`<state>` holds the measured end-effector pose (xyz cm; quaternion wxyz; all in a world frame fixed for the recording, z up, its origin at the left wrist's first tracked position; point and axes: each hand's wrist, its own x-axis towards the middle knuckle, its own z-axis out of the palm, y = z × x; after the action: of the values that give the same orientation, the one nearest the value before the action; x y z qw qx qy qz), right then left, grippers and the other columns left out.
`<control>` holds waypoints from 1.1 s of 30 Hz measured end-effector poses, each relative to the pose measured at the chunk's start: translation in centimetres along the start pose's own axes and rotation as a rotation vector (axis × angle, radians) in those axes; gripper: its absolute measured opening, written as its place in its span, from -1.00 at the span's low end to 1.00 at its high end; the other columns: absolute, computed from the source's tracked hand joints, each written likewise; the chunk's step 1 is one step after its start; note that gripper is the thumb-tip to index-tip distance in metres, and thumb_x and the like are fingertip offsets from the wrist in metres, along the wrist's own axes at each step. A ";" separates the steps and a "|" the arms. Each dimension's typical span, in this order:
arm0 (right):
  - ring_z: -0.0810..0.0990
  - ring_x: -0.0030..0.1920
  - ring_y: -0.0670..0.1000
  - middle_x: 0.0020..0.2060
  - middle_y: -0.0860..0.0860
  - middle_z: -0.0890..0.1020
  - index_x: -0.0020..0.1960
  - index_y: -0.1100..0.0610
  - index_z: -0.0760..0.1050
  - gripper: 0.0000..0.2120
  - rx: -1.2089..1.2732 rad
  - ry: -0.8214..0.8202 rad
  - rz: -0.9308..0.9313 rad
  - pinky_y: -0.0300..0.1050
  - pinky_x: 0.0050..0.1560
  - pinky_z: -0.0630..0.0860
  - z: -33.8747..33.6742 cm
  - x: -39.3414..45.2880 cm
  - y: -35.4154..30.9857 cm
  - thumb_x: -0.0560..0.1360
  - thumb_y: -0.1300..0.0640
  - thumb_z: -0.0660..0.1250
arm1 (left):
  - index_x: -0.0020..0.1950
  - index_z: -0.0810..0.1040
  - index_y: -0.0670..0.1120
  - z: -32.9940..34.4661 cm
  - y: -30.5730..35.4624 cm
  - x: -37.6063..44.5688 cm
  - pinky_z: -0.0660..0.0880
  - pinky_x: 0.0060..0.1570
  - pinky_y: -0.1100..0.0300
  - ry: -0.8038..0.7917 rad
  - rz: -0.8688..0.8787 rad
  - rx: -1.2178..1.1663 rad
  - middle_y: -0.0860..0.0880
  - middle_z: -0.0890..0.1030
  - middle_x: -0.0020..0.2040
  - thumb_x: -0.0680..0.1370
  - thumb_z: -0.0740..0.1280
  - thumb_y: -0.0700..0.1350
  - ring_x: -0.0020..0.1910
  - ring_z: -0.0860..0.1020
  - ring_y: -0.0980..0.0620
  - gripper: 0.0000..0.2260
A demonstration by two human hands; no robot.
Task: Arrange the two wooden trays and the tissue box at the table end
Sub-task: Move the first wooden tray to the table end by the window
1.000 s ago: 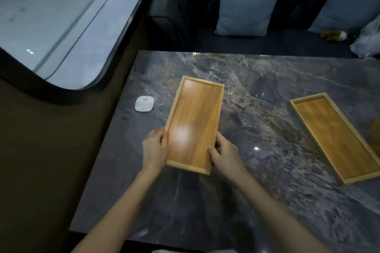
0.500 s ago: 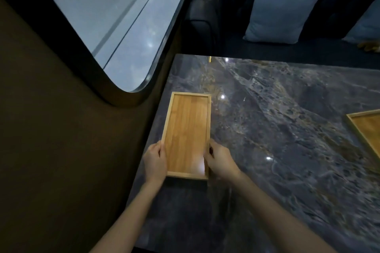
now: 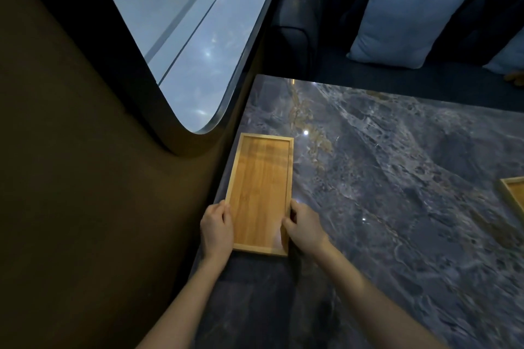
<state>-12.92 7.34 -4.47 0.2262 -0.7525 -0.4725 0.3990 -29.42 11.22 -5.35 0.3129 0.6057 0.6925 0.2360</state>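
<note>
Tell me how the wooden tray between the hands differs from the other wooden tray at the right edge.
The near tray shows whole; the far tray shows only a corner. The near tray lies along the table's wall-side edge, held by the left hand and right hand; the far tray lies untouched. Both are light wood with raised rims.

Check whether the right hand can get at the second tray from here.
Probably yes, with a long stretch. The bare table lies between the right hand and the second tray, which is at the picture's right edge. The hand first has to release the near tray.
</note>
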 end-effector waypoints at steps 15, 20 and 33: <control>0.44 -0.20 0.02 -0.10 0.16 0.49 -0.11 0.16 0.42 -0.94 -0.056 0.148 0.048 -0.12 -0.19 0.37 2.8 0.7 -0.4 0.45 0.27 0.20 | 0.11 0.52 -0.23 -0.1 0.0 1.7 0.55 -0.05 0.07 -0.072 -0.033 0.327 -0.18 0.53 0.10 0.60 0.12 -0.19 -0.05 0.53 -0.06 -0.77; 0.46 -0.19 0.01 -0.09 0.10 0.45 -0.04 0.19 0.42 -0.93 -0.082 0.133 0.059 -0.15 -0.21 0.38 3.0 0.6 -0.5 0.48 0.23 0.20 | 0.17 0.47 -0.25 -0.5 0.5 2.0 0.50 -0.06 0.13 -0.142 -0.041 0.444 -0.18 0.49 0.12 0.59 0.12 -0.24 -0.01 0.51 -0.07 -0.77; 0.44 -0.13 -0.02 0.04 0.12 0.46 0.17 0.18 0.38 -0.76 -0.068 0.122 0.051 -0.16 -0.09 0.44 3.4 0.2 -0.6 0.52 0.19 0.22 | 0.13 0.49 -0.25 -0.8 1.3 2.5 0.51 0.00 0.15 -0.208 -0.051 0.636 -0.20 0.50 0.14 0.57 0.17 -0.25 0.05 0.52 -0.08 -0.80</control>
<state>-15.96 7.67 -6.15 0.2185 -0.7945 -0.4519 0.3418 -29.24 13.95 -4.25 0.1832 0.6763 0.7107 -0.0630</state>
